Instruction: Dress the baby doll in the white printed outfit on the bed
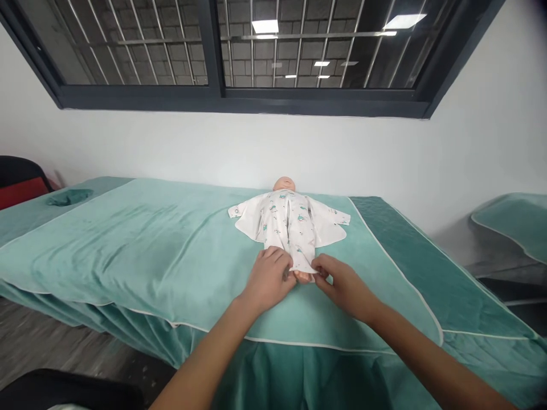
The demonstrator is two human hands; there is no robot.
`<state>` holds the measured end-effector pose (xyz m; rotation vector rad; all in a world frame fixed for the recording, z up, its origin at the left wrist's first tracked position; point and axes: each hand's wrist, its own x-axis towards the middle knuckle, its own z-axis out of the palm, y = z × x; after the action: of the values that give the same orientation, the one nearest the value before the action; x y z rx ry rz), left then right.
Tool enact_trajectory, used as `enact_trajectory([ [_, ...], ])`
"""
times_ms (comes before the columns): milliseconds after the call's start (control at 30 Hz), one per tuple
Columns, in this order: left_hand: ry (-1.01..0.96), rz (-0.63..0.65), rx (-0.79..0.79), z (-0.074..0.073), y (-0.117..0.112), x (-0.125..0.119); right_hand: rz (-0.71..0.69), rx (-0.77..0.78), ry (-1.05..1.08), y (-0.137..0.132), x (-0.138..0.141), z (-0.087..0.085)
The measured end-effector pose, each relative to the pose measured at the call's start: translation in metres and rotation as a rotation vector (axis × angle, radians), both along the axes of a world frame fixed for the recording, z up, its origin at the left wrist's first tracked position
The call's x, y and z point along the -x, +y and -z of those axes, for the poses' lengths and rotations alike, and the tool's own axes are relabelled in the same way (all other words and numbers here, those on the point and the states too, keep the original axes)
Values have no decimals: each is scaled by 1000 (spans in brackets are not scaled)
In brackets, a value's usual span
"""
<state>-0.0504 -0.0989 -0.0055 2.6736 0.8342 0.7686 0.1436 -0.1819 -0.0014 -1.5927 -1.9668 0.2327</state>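
A baby doll (284, 183) lies on the green bed cover, its head toward the wall. It wears a white baby gown (280, 219) with small green and dark prints, sleeves and side flaps spread out wide. At the gown's lower hem, my right hand (344, 285) pinches the right corner between thumb and fingers. My left hand (270, 279) is closed at the hem's left corner, with its fingertips partly hidden. Between both hands, the doll's foot (302, 277) peeks out below the cloth.
The bed (141, 245) has a light green cover with pale piping over a darker green one. Behind it rises a white wall with a barred window (222, 97). A red and black chair (23, 185) stands far left, and another green-covered surface (517, 219) is at right.
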Motion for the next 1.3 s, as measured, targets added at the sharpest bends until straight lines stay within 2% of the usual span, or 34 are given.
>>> enact_trajectory([
  [167, -6, 77, 35, 1, -16, 15, -80, 149, -81, -19, -3, 8],
  [267, -130, 103, 78, 5, -10, 23, -175, 221, 0, -14, -12, 5],
  [333, -258, 67, 121, 8, -1, 30, -169, 228, 86, -3, -22, 4],
  [400, -317, 21, 178, 12, 6, 36, -84, 184, 120, 12, -32, 8],
  [500, -240, 44, 249, 14, 5, 41, 24, 96, 102, 38, -45, 27],
  [600, -180, 86, 302, 17, -5, 43, 52, -3, 67, 61, -54, 50],
  [700, -202, 46, 363, 23, -5, 43, 85, -128, -87, 77, -57, 65],
  [767, -200, -44, 328, 29, 6, 43, 136, -167, -221, 84, -56, 68],
  [867, -82, -150, 99, 39, 32, 40, 184, -155, -361, 88, -53, 67],
  [933, 45, -168, -57, 43, 51, 35, 164, -139, -395, 90, -53, 64],
  [1033, 141, -164, -164, 45, 75, 27, 110, -102, -380, 91, -54, 61],
  [1167, 129, -39, -139, 42, 98, 15, 66, -66, -369, 97, -55, 60],
  [1300, 70, 24, -13, 33, 108, 2, 58, -30, -363, 105, -54, 60],
])
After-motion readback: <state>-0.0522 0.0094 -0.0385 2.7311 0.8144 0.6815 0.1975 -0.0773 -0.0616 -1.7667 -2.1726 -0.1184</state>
